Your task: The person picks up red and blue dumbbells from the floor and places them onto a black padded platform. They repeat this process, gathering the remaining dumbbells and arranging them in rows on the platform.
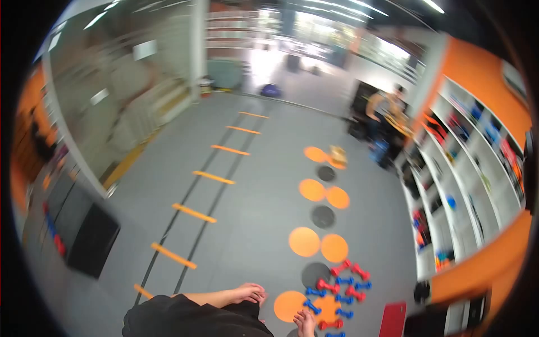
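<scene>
My left hand [249, 293] is in front of my dark clothing at the bottom centre, fingers loosely bent, with nothing visible in it. At the bottom edge, my right hand [305, 324] has its fingers slightly apart and appears to hold nothing. Nearest to the right hand lie a blue dumbbell [312, 306] and an orange floor disc [289, 306]. Several red and blue dumbbells are scattered on the floor just beyond, among them a red dumbbell [330, 324] and another red dumbbell [327, 286].
An agility ladder [193, 213] with orange rungs runs up the grey floor. Orange and grey discs [304, 242] form a column beside it. White shelves [449, 185] line the right wall. A person [387, 109] sits at the far right. A black box [94, 242] stands left.
</scene>
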`<state>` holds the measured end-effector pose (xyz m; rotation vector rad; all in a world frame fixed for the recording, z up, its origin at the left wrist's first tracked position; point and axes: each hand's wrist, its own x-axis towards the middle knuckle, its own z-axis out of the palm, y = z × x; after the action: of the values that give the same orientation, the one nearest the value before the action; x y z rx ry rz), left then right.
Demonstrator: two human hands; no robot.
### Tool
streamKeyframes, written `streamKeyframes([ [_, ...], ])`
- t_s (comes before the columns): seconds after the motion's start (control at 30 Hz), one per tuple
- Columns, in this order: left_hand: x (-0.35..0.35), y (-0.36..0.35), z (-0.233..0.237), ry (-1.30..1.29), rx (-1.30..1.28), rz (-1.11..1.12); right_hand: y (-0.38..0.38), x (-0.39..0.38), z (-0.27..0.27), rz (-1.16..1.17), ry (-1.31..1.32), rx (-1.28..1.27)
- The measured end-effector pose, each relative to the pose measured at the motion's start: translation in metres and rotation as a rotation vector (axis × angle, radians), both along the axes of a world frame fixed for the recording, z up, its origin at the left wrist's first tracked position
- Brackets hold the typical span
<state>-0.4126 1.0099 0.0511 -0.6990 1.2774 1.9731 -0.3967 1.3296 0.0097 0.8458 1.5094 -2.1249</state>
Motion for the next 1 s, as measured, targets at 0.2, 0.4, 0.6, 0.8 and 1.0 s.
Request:
streamKeyframes([
  [0.2, 0.065, -0.172, 0.034, 0.193, 0.14, 0.364, -0.204, -0.032, 0.084, 0.361, -0.028, -0.09],
  [0.4, 0.143, -0.358, 0.038, 0.326, 0.268, 0.779, -0.43, -0.086, 0.073, 0.829, -0.002, -0.137],
  [0.6, 0.231, -0.515, 0.043, 0.397, 0.3, 1.125, -0.687, -0.095, 0.083, 0.892, -0.104, -0.233],
  [0.8, 0.322, -0.6, 0.07, 0.492, 0.217, 1.414, -0.878, -0.039, 0.093, 1.219, -0.038, -0.303],
  [1.0, 0.384, -0.652, 0.044, 0.415, 0.217, 1.789, -1.03, 0.002, 0.054, 1.393, -0.237, -0.258],
])
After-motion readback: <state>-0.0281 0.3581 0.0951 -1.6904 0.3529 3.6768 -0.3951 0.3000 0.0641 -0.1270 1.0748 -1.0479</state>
